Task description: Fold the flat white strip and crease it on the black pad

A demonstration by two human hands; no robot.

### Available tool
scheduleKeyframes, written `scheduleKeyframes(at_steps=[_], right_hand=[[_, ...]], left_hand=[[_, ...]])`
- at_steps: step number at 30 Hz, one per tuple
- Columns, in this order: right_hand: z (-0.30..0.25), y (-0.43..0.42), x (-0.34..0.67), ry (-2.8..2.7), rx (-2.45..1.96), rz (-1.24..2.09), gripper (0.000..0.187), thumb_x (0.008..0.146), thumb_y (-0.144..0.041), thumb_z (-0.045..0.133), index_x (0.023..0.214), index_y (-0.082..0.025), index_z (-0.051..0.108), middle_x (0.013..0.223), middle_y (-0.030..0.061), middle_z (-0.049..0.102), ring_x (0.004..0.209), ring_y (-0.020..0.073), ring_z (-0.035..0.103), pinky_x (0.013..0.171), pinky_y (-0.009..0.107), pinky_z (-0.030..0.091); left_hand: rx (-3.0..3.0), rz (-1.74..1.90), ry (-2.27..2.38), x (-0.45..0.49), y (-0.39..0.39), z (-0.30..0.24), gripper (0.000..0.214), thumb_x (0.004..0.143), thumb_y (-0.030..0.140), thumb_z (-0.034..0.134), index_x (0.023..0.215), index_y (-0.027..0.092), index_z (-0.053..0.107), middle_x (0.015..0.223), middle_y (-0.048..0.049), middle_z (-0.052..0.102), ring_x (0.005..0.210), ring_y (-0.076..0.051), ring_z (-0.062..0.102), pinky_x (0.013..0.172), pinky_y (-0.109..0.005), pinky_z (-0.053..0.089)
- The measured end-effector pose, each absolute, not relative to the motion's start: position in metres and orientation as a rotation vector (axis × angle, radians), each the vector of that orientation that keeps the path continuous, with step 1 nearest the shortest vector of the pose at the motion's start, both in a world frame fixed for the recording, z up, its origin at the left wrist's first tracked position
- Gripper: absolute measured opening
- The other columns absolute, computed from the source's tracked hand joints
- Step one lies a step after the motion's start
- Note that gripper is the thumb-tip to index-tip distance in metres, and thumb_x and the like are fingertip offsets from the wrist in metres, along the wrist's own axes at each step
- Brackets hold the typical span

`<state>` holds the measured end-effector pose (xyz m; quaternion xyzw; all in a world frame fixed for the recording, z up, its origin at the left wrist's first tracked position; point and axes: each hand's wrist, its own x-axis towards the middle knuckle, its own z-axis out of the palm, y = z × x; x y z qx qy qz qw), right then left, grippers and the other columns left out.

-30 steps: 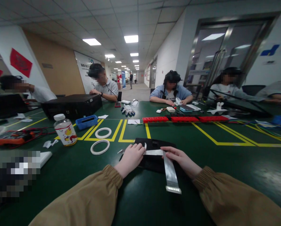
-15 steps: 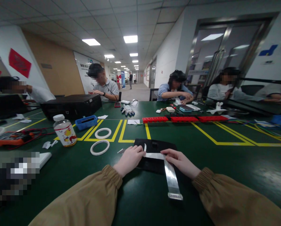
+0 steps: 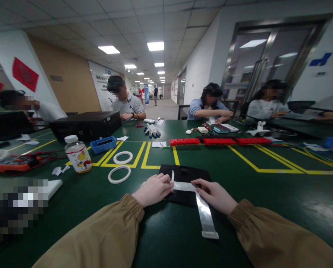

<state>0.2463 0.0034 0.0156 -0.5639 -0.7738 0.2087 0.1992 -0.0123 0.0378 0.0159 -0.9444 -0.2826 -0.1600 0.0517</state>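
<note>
A flat black part (image 3: 184, 173) lies on the green table (image 3: 267, 201) right in front of me. A silvery white strip (image 3: 204, 214) runs across its near edge and bends down toward me, ending in a pale tab. My left hand (image 3: 154, 190) rests on the part's left side, its closed fingertips pinching the strip's left end. My right hand (image 3: 215, 193) lies on the part's right side, fingers pressed together on the strip at its bend. Both forearms wear tan sleeves.
Two white rings (image 3: 119, 174) and a small labelled bottle (image 3: 77, 154) stand to the left, with a blue tray (image 3: 102, 144) and a black case (image 3: 85, 124) behind. Red blocks (image 3: 219, 141) line the middle. An orange meter (image 3: 14, 162) lies far left. Other people sit around the table.
The strip's free end has slid a little toward me and to the right. Both hands keep their hold with only slight shifts. A person opposite has turned and moved their arms.
</note>
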Motion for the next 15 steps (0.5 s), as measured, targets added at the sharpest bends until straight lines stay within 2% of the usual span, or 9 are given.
scheduleKeyframes(at_steps=[7, 15], right_hand=[[0.0152, 0.0025, 0.2493, -2.286, -1.577, 0.497, 0.034, 0.086, -0.038, 0.043, 0.114, -0.024, 0.057, 0.063, 0.0000, 0.055, 0.057, 0.0143, 0.051, 0.052, 0.025, 0.033], [0.0153, 0.0027, 0.2505, -2.290, -1.577, 0.506, 0.036, 0.085, -0.040, 0.045, 0.115, -0.024, 0.058, 0.063, 0.0003, 0.054, 0.057, 0.0143, 0.050, 0.052, 0.025, 0.034]], left_hand=[[-2.910, -0.468, -0.849, -0.0145, 0.0371, 0.0162, 0.028, 0.093, 0.031, 0.038, 0.101, 0.021, 0.063, 0.093, -0.0048, 0.054, 0.084, -0.017, 0.051, 0.076, -0.029, 0.041], [-2.879, -0.474, -0.893, -0.0098, 0.0317, 0.0155, 0.023, 0.092, 0.026, 0.038, 0.091, 0.019, 0.060, 0.090, -0.0048, 0.054, 0.082, -0.017, 0.051, 0.074, -0.029, 0.041]])
